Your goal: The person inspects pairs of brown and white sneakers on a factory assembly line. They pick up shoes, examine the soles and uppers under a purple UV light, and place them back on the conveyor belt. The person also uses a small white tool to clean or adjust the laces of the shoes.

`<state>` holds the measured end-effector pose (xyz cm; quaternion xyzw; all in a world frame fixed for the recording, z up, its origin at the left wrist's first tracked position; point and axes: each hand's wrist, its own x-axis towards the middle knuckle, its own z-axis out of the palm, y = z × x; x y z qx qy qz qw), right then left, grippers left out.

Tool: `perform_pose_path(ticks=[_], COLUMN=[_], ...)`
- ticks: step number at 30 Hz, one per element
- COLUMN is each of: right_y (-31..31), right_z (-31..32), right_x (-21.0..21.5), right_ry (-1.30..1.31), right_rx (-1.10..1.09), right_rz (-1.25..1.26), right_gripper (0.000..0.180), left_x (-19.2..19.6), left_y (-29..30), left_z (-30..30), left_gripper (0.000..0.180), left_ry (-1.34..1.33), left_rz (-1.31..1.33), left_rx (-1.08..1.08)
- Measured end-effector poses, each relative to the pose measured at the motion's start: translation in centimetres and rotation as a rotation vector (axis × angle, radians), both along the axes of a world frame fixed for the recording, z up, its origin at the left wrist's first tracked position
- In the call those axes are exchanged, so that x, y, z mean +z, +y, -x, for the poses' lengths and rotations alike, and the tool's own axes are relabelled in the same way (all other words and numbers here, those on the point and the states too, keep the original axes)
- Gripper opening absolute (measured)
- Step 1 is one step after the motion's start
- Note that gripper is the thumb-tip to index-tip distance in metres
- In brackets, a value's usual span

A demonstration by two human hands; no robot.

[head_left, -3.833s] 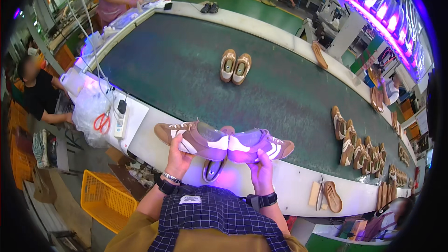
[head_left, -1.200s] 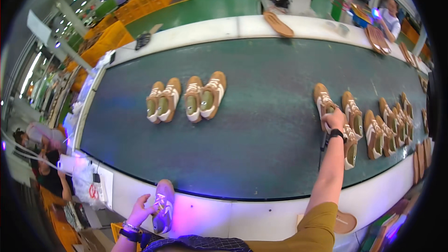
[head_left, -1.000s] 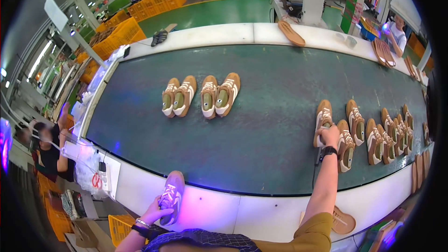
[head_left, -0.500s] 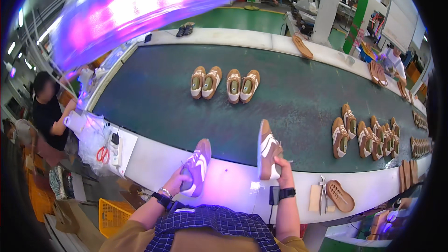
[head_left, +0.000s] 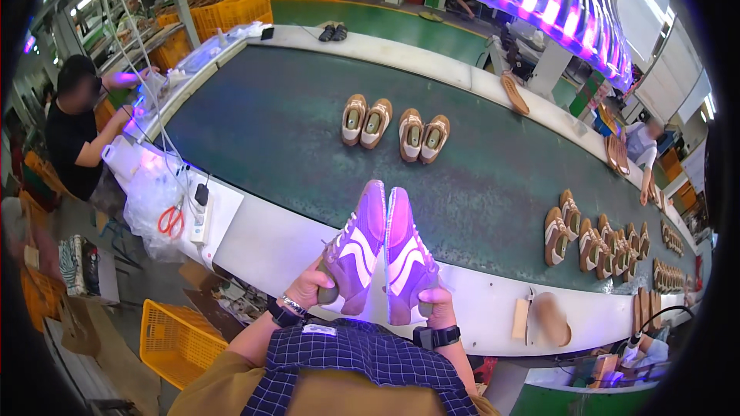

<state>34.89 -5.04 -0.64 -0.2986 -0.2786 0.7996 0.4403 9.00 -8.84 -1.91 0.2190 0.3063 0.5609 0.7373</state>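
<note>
My left hand (head_left: 310,283) grips a brown sneaker (head_left: 359,253) with white side stripes by its heel. A matching sneaker (head_left: 406,263) is held the same way in my right hand (head_left: 438,305). Both shoes are tilted with toes pointing away from me, side by side, nearly touching, their outer stripes turned up under purple light. They hang over the near white ledge (head_left: 266,240) and the edge of the dark green conveyor belt (head_left: 285,131). Farther out on the belt stand two pairs of similar sneakers, a left pair (head_left: 367,123) and a right pair (head_left: 423,137).
Several more sneakers (head_left: 605,253) stand on the belt at right. A shoe sole (head_left: 549,319) lies on the near ledge. Red-handled scissors (head_left: 170,221) and a power strip (head_left: 202,223) are at left, above a yellow crate (head_left: 183,343). A purple-lit lamp (head_left: 547,15) hangs overhead. A co-worker (head_left: 77,131) is at left.
The two sneakers, held apart before, are now brought together in front of me and their sides are turned upward. My view has shifted, so the lamp appears farther right.
</note>
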Motion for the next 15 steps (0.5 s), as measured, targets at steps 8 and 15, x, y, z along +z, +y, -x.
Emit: perform_pose_path(ticks=[8, 15], right_y=[-1.5, -1.7], right_z=[0.6, 0.4], right_x=[-0.6, 0.0], right_ry=[-0.013, -0.086], right_rx=[-0.029, -0.042], right_rz=[0.039, -0.023], right_gripper=[0.091, 0.091], left_x=[1.2, 1.8], left_y=[-1.2, -1.1], left_z=[2.1, 2.7], left_gripper=[0.089, 0.093], left_ry=[0.039, 0.076], left_rz=[-0.024, -0.056], left_rx=[-0.109, -0.139])
